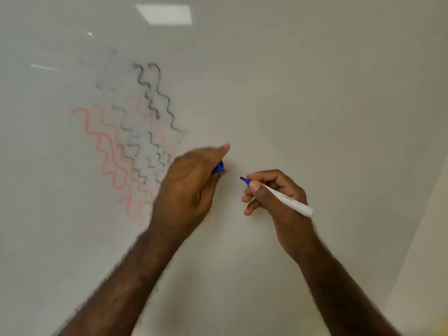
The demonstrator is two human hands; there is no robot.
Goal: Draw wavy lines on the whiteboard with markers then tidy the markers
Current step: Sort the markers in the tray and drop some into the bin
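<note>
Forearms are reaching up from the bottom of the view, and the fingers at their ends are doing all the work. Fingers of the right hand (274, 192) are curling round the marker (278, 197), thumb and forefinger pinching its white barrel just behind the blue nib, which is pointing toward the left hand and sitting uncapped, apart from it. Fingers of the left hand (191, 185) are closing on the blue cap (219, 167), only a sliver of it showing between thumb and fingertips. Out beyond the left fingers, red and black wavy lines (135, 132) are running down the whiteboard (315, 81), some looking smeared. Judging by its look, the marker is light, stiff and smooth plastic, so a pinch low on the barrel, where the fingers are sitting now, is probably giving the best control; the cap is small and likely slippery, wanting a firm fingertip hold. Whether the cap is coming off or going on, I cannot tell.
</note>
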